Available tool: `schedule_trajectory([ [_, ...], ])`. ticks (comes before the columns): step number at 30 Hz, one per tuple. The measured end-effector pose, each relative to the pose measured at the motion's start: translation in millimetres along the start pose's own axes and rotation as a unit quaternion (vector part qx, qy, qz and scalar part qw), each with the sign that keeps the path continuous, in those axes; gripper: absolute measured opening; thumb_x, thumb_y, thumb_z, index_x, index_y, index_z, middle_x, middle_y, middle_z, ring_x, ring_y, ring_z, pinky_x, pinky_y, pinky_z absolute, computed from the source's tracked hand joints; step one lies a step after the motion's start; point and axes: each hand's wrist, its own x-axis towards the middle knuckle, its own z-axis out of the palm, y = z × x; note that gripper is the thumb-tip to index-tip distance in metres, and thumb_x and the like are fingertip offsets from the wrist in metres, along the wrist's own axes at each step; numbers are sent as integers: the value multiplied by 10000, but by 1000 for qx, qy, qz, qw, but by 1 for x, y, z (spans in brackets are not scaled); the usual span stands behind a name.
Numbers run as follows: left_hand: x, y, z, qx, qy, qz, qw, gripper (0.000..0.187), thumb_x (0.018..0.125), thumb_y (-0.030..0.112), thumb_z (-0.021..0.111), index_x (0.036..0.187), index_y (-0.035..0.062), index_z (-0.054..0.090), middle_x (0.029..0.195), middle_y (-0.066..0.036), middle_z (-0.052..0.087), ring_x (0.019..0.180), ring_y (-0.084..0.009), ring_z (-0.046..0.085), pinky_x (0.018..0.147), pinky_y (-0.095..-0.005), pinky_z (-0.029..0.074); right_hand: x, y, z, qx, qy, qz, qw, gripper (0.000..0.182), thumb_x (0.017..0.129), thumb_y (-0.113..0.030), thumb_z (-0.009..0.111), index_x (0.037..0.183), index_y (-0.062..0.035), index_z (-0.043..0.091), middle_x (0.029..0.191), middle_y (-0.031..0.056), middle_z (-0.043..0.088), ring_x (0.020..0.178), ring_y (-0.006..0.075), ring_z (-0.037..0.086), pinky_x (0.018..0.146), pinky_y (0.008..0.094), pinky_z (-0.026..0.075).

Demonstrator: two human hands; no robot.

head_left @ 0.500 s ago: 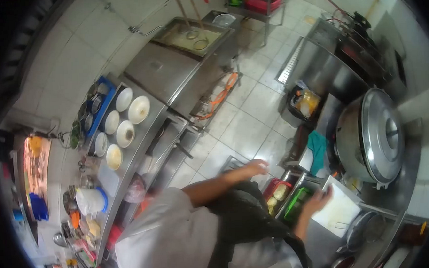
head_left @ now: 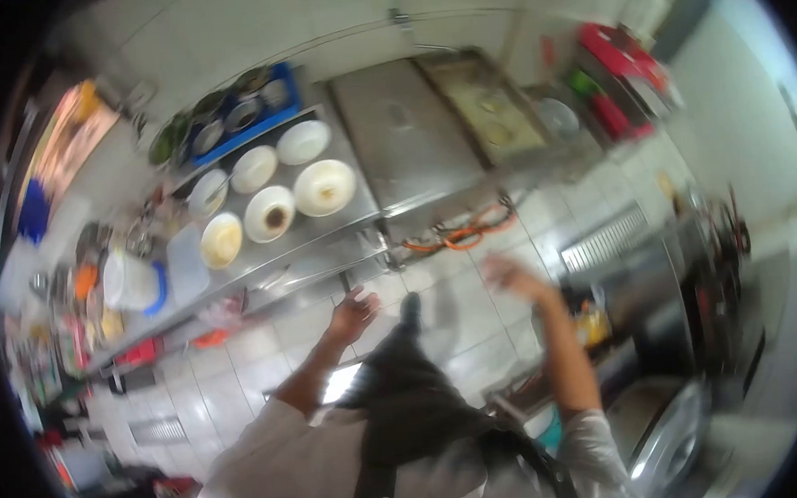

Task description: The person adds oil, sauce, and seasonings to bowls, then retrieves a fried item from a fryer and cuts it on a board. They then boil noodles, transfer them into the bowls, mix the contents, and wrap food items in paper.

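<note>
Here, in the upper middle of the frame, I see the steel counter (head_left: 361,217) carrying white bowls (head_left: 324,188). Below it, my left hand (head_left: 352,314) hangs over the floor tiles, fingers loosely curled, holding nothing. My right hand (head_left: 510,275), centre-right, is raised with the forearm upright; it is blurred, so I cannot tell its grip.

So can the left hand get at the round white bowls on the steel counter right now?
Probably yes. The left hand is bare, in the air over the tiled floor, and nothing stands between it and the round white bowls on the steel counter.
</note>
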Motion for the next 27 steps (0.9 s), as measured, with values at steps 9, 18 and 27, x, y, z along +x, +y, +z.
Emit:
schedule_trajectory([
  [9,-19,-12,-35,-80,401,-11,912,415,997,272,427,1349,52,436,1331,-134,539,1179,-286,560,900,-407,468,210,-89,-344,228,372,-19,900,289,929,-279,632,1114,-62,580,971,35,573,683,108,551,579,260,454],
  [18,-49,-79,-122,223,342,15,913,340,922,154,533,1259,113,501,1139,-61,617,969,-200,625,717,-335,492,224,-6,-318,-282,504,-27,816,326,958,-296,516,1048,-31,683,915,140,718,661,368,614,648,466,475],
  [27,-58,-92,-91,186,343,-60,919,144,906,192,566,1027,114,569,834,-30,585,695,-167,596,496,-291,465,123,-79,-207,-235,499,-154,820,292,969,-226,527,740,-47,554,620,129,499,504,320,516,478,386,415],
])
